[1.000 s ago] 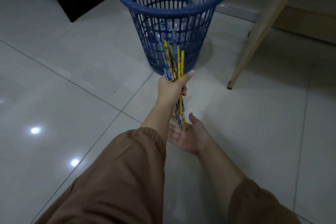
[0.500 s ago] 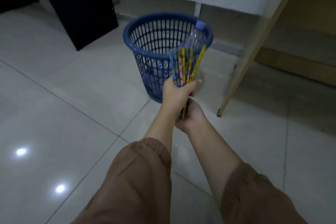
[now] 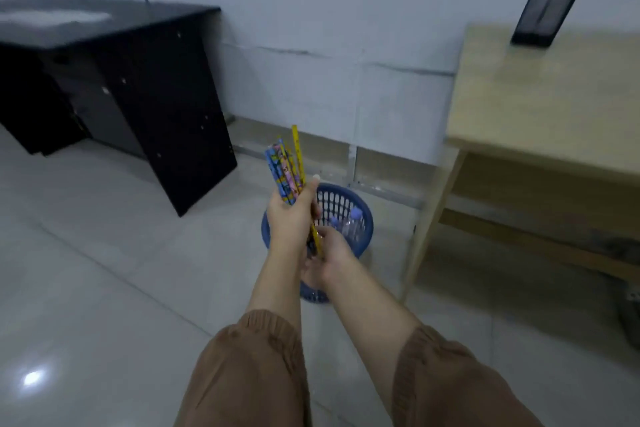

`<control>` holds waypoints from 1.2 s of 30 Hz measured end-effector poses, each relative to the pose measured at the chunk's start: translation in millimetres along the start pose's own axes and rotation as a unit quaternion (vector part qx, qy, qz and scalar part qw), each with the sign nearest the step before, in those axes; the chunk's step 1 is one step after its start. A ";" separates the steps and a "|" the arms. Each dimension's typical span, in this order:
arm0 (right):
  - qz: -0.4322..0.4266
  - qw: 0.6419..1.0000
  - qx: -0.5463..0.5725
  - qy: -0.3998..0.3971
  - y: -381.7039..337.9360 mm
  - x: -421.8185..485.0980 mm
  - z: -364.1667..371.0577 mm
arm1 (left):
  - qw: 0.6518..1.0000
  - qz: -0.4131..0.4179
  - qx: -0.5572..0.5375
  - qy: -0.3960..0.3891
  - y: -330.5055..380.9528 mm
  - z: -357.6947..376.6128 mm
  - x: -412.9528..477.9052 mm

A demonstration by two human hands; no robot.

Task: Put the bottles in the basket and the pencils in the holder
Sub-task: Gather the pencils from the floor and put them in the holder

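Gripping a bundle of pencils [image 3: 287, 170] in the left hand [image 3: 289, 218], fingers [image 3: 310, 192] wrapped tight around the middle of the bundle so none slide out. The pencils are standing roughly upright, tops fanning a little above the fist, one yellow one sticking out higher than the others.

The right hand [image 3: 327, 258] is sitting just under the left, cupping the lower ends; its fingers are curled against the tips, probably squaring the bundle so it drops into a holder as one piece. Can't tell how firmly it is closing, the view is blurred there.

The blue basket [image 3: 365, 229] is standing on the floor [image 3: 104, 253] behind the hands, partly hidden by them. At least two clear bottles [image 3: 353, 224] with pale caps are lying inside, so the bottle half looks done.

No holder is showing anywhere. The wooden tabletop [image 3: 540, 97] on the right is carrying only a dark flat object [image 3: 545, 12] leaning on the wall; the black desk [image 3: 121, 80] on the left is too blurred to read.

Next step, as I judge it: finding the holder, keeping the bundle vertical.
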State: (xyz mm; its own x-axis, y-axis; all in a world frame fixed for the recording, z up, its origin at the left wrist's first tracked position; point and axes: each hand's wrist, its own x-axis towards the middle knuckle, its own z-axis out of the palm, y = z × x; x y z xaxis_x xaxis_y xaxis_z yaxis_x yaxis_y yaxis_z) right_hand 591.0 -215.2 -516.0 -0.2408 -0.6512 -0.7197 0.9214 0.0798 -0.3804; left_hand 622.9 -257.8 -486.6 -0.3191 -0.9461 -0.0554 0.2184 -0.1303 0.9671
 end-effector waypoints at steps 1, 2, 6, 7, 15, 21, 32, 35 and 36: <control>-0.004 1.000 0.005 0.004 -8.9 -21.2 18.8 | 1.000 0.015 0.012 -0.004 32.1 5.1 1.3; -0.003 1.000 0.011 0.010 -17.8 -42.1 35.4 | 0.999 0.029 0.021 -0.010 64.3 10.9 2.4; -0.006 0.999 0.035 -0.016 -60.1 -126.9 94.8 | 0.997 0.069 0.032 -0.032 194.1 46.6 -4.4; -0.010 0.999 0.039 -0.023 -71.9 -146.5 107.1 | 0.996 0.075 0.034 -0.040 222.1 58.5 -7.9; -0.200 0.980 0.014 -0.022 -210.3 -290.8 159.3 | 0.991 0.065 0.047 -0.111 376.8 187.1 -48.1; -0.400 0.905 -0.147 -0.007 -318.3 -399.3 126.8 | 0.971 0.070 0.152 -0.169 398.0 267.6 -87.8; -0.362 0.853 -0.375 -0.014 -435.3 -454.5 20.2 | 0.860 -0.042 0.260 -0.436 368.1 386.8 -149.2; -0.356 0.863 -0.359 -0.007 -450.2 -447.8 7.9 | 0.855 -0.060 0.249 -0.452 356.4 406.5 -147.8; -0.362 0.863 -0.353 -0.002 -455.2 -444.4 5.8 | 0.851 -0.066 0.251 -0.457 352.7 411.6 -143.7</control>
State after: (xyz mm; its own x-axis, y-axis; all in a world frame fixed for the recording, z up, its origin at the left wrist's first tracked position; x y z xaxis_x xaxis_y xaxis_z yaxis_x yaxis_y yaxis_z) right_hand 280.4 33.5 -19.7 -0.6731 -0.7254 -0.1438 0.1145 0.0898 -0.9893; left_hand 366.2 -45.8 -35.4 -0.9439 -0.2778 -0.1786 -0.2244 0.1426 0.9640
